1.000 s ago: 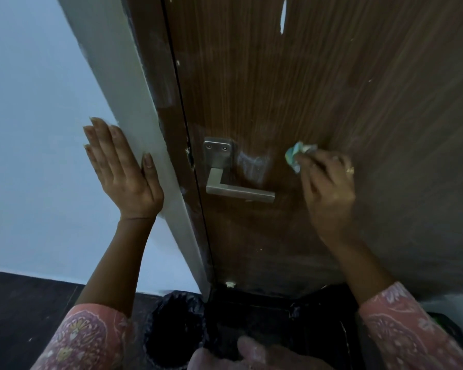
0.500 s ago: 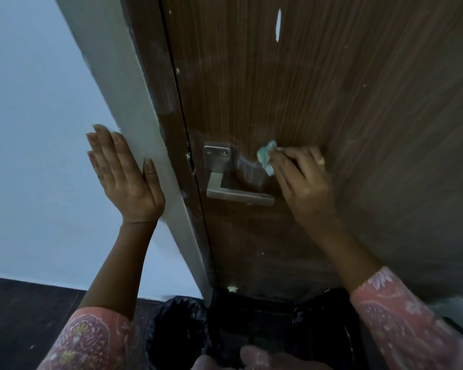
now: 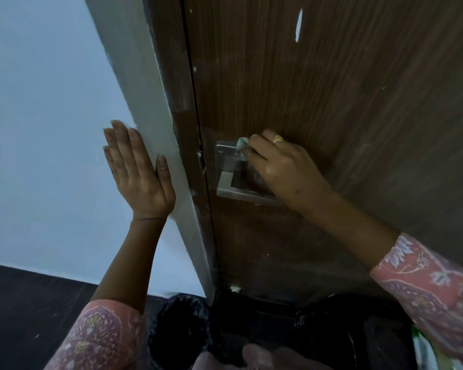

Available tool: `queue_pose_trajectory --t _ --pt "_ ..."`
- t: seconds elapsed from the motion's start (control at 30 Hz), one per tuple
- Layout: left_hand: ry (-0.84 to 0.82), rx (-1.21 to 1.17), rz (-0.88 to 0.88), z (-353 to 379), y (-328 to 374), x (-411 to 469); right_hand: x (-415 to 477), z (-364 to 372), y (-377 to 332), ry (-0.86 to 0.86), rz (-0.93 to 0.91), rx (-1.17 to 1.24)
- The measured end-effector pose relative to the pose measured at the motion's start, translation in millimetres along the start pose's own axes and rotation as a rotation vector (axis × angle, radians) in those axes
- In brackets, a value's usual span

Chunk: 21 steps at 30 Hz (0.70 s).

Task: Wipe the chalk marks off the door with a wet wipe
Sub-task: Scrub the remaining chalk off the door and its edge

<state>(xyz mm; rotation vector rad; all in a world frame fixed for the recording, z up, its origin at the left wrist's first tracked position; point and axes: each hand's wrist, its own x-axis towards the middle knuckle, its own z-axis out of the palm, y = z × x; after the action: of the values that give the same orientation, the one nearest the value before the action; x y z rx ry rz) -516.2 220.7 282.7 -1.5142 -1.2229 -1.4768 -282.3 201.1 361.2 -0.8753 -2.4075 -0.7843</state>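
Against the brown door (image 3: 332, 89), the right hand (image 3: 281, 166) pinches a crumpled wet wipe (image 3: 241, 145) in its fingers and presses it at the right edge of the metal handle plate (image 3: 226, 156), just above the lever (image 3: 241, 193). A white mark (image 3: 298, 25) shows high on the door. On the pale wall (image 3: 51, 129) beside the door frame (image 3: 150, 102), the left hand (image 3: 137, 172) lies flat and open, holding nothing. A black-lined bin (image 3: 179, 332) stands below.

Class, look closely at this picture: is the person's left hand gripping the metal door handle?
No. The left hand lies flat and open on the pale door frame, while the right hand works with the wipe at the handle.
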Motion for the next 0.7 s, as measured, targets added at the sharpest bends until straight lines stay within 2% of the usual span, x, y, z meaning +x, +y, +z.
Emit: queue_pose_trajectory --t 0.07,0.2,0.27,0.37,0.53,0.6,0.7 --pt "-0.001 0.005 -0.002 0 -1 0 -2 -1 -5 -0.11 0.048 0.044" --pt "-0.005 0.0 -0.021 0 0 0 -3 7 -18 -0.461 0.158 0.092" --pt "-0.006 0.003 -0.02 0 -1 0 0 12 -19 -0.485 0.202 0.124" --pt "-0.006 -0.002 -0.024 0 0 1 2 6 -19 -0.417 0.195 0.097" --pt "-0.001 0.005 -0.025 -1 0 0 -16 -2 2 0.033 0.199 0.083" --pt "-0.003 -0.001 -0.022 -1 0 1 -26 3 11 0.074 0.09 0.026" --pt "-0.005 -0.003 -0.031 -2 1 1 -49 17 16 0.029 -0.07 -0.027"
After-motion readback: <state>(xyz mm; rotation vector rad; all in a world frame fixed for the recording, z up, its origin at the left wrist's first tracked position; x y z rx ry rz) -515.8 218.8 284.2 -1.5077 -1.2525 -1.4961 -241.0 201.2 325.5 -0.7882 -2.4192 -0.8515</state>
